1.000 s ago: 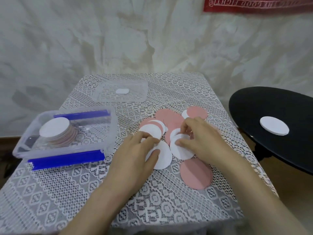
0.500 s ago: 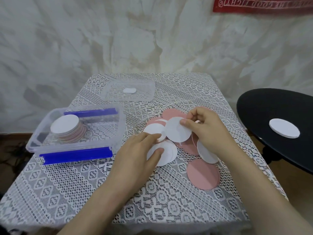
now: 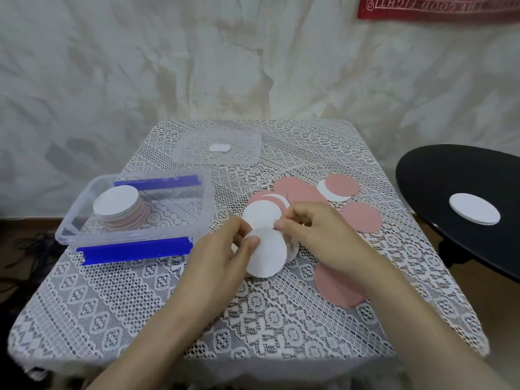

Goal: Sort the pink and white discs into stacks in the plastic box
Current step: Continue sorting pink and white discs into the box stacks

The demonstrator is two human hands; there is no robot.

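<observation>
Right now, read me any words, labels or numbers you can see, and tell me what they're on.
"GOOD FIGHT": white letters, looking flipped, on the red banner; the words beside them are too blurred to read.
White label on the clear lid: no text legible.

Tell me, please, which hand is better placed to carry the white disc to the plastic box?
Probably the left. The left hand pinches the white disc, and the plastic box sits on its side; the right hand would have to cross over it.
</observation>
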